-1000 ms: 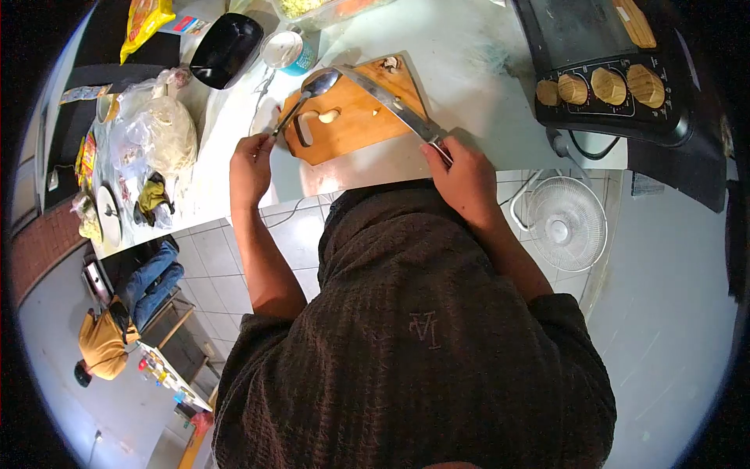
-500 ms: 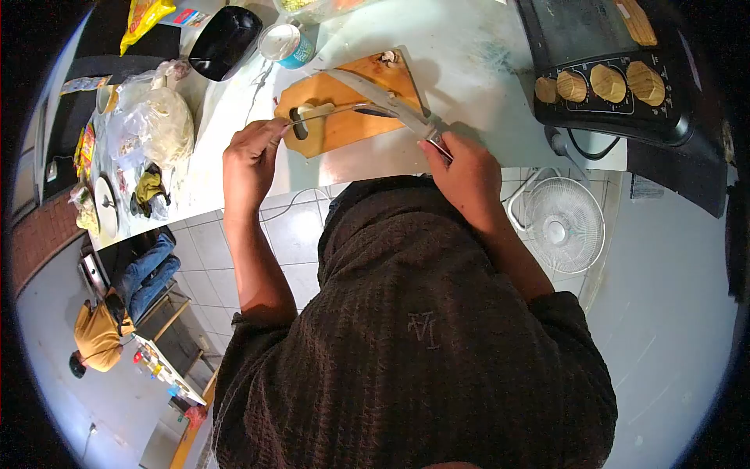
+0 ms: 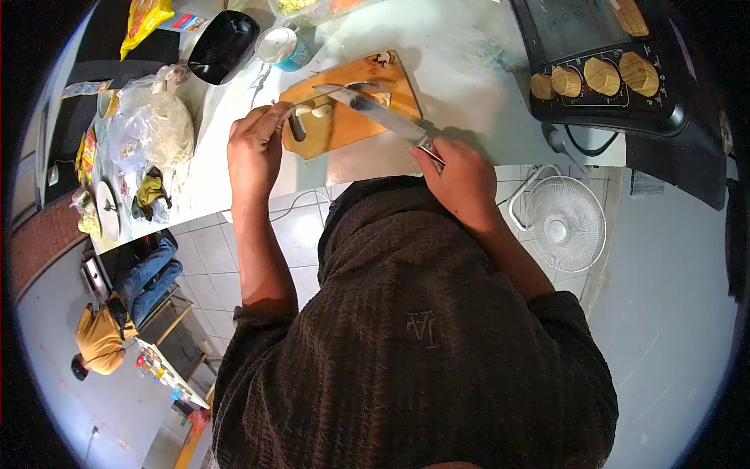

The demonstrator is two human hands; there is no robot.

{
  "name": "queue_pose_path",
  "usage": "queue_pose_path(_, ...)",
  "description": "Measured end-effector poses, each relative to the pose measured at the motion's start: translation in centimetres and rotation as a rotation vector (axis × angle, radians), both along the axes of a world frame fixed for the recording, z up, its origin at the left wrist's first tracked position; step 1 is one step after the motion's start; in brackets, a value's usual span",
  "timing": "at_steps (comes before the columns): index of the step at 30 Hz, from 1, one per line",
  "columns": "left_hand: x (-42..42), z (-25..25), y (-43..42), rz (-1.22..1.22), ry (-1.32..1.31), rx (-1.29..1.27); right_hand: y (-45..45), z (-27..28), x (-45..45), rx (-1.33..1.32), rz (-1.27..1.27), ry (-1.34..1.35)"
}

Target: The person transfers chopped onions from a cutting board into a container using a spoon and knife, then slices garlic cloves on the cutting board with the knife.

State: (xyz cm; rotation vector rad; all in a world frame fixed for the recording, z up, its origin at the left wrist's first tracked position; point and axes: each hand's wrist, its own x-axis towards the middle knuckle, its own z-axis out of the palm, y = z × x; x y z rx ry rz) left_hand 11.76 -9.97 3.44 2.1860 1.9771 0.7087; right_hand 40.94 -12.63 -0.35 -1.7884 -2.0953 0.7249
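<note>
My right hand (image 3: 462, 173) grips a large kitchen knife (image 3: 387, 119) by its handle. Its blade slants up and left over the wooden cutting board (image 3: 351, 134). A metal spoon (image 3: 366, 85) is pinched by the handle end in my left hand (image 3: 256, 144), its bowl pointing right. Near its tip the blade crosses the spoon; whether they touch, I cannot tell. Pale peeled pieces that look like garlic cloves (image 3: 320, 109) lie on the board just below the spoon handle. A brownish piece (image 3: 382, 98) sits beyond the blade, and dark-and-white scraps (image 3: 385, 57) are at the far corner.
Behind the board stand a white-and-blue tub (image 3: 283, 48) and a black container (image 3: 224, 47). Plastic bags (image 3: 160, 121) crowd the left side. A black appliance with wooden knobs (image 3: 601, 76) occupies the right. A fan (image 3: 564, 224) stands on the floor; another person (image 3: 105, 336) is at lower left.
The spoon has swung upward, away from me, and its bowl is now by the blade's far side. The knife has dropped slightly lower and left. Both hands keep their hold.
</note>
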Motion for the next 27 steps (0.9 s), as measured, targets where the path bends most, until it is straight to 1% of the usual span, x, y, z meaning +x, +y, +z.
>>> queue_pose_path(4,0.0,0.0,-0.2,0.016,-0.017,0.044,-0.1,-0.2,0.2,0.009,-0.003,0.005)
queue_pose_path(6,-0.6,-0.6,-0.6,-0.029,-0.041,0.175,-0.1,-0.6,0.3,0.045,-0.023,0.015)
queue_pose_path(7,-0.9,-0.8,-0.8,-0.03,-0.041,0.175,-0.2,-0.8,0.3,0.045,-0.024,0.016)
queue_pose_path(9,-1.6,-1.2,-1.3,-0.082,-0.029,0.285,-0.1,-1.0,0.4,0.022,-0.056,0.059)
queue_pose_path(10,-1.9,-1.6,-1.6,-0.083,-0.028,0.285,-0.1,-0.9,0.4,0.023,-0.056,0.06)
queue_pose_path(12,-2.5,-2.3,-2.0,-0.145,0.001,0.485,-0.1,-0.6,0.1,-0.067,-0.153,0.144)
queue_pose_path(13,-2.5,-2.6,-2.2,-0.143,-0.004,0.53,-0.1,-0.7,0.1,-0.068,-0.153,0.144)
queue_pose_path(15,-2.7,-3.0,-2.6,-0.151,-0.006,0.537,0.1,-1.1,0.3,-0.1,-0.18,0.244)
queue_pose_path(16,-2.8,-3.2,-2.9,-0.158,-0.008,0.543,0.2,-1.0,0.5,-0.103,-0.179,0.243)
queue_pose_path(18,-2.8,-3.4,-3.0,-0.159,0.009,0.546,0.6,-0.6,1.1,-0.324,-0.161,0.404)
queue_pose_path(19,-2.6,-3.3,-3.0,-0.184,0.011,0.536,0.9,-0.3,1.5,-0.325,-0.159,0.404)
queue_pose_path(21,-2.5,-3.4,-2.9,-0.234,0.03,0.523,1.3,0.7,2.4,-0.598,-0.146,0.586)
queue_pose_path(22,-2.5,-3.5,-2.7,-0.234,0.029,0.522,1.6,1.6,2.7,-0.599,-0.147,0.586)
queue_pose_path(24,-2.5,-3.6,-2.2,-0.32,0.053,0.519,2.1,3.2,3.5,-0.706,-0.08,0.558)
queue_pose_path(26,-2.6,-3.7,-1.6,-0.353,0.056,0.535,2.6,3.4,4.2,-0.714,-0.087,0.533)
queue_pose_path(27,-2.8,-3.7,-1.3,-0.396,0.076,0.54,2.9,3.7,4.5,-0.725,-0.076,0.471)
